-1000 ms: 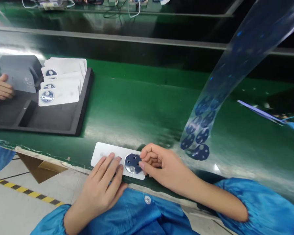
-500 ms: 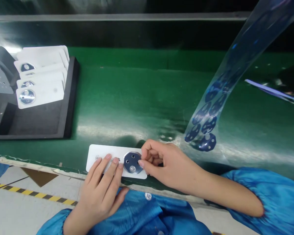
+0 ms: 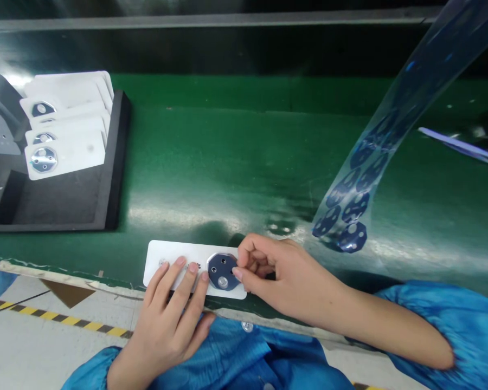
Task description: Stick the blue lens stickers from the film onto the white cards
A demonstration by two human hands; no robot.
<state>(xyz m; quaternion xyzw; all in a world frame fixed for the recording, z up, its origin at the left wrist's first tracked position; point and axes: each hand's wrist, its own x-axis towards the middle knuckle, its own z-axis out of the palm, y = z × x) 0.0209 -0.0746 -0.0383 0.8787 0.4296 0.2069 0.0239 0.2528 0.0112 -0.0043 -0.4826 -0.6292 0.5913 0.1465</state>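
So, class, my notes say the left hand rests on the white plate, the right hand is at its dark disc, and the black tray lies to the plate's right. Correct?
Not quite: the black tray lies to the left of the white plate, as the head view shows. The rest stands.

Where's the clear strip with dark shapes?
In the head view, the clear strip slants down the right side over the green table, ending upper right of the right hand.
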